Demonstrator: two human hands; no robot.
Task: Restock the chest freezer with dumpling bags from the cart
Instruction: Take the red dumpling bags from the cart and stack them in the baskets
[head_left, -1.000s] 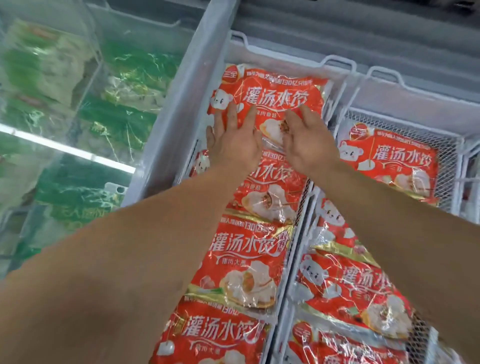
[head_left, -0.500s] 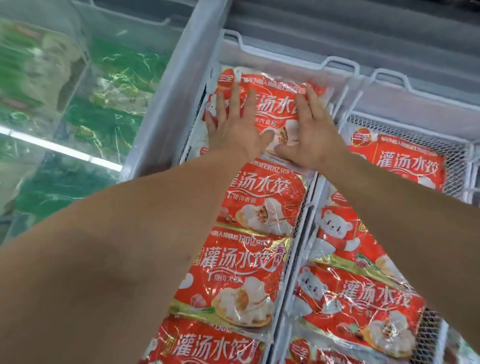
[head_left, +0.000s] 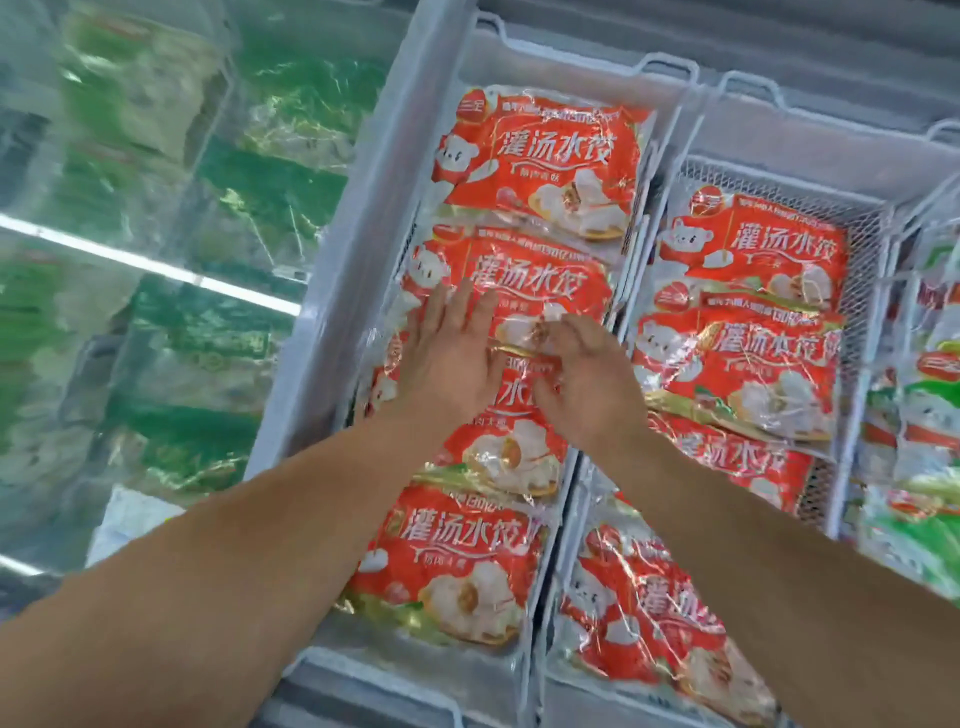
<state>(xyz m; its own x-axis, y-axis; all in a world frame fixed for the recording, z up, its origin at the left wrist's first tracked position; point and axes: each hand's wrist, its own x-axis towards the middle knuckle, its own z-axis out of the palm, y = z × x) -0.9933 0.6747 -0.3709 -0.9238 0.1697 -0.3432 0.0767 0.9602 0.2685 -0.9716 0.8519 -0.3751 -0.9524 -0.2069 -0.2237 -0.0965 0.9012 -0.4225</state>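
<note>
A row of red dumpling bags fills the left wire basket (head_left: 470, 62) of the chest freezer. The farthest bag (head_left: 545, 161) lies flat at the back. My left hand (head_left: 449, 353) rests flat, fingers straight, on the second bag (head_left: 530, 283) and the third bag (head_left: 511, 452) below it. My right hand (head_left: 587, 379) lies beside it with fingers bent over the seam between those two bags; whether it pinches the wrapper is unclear. A fourth bag (head_left: 457, 566) lies nearest me.
The right wire basket (head_left: 862, 249) holds several more red dumpling bags (head_left: 748, 364). Green-packaged goods (head_left: 171, 249) lie under the glass lid on the left. More green and red bags (head_left: 930, 431) sit at the far right. The cart is out of view.
Both hands have drawn back toward me, from the farthest bag to the second and third bags. The farthest bag now lies uncovered.
</note>
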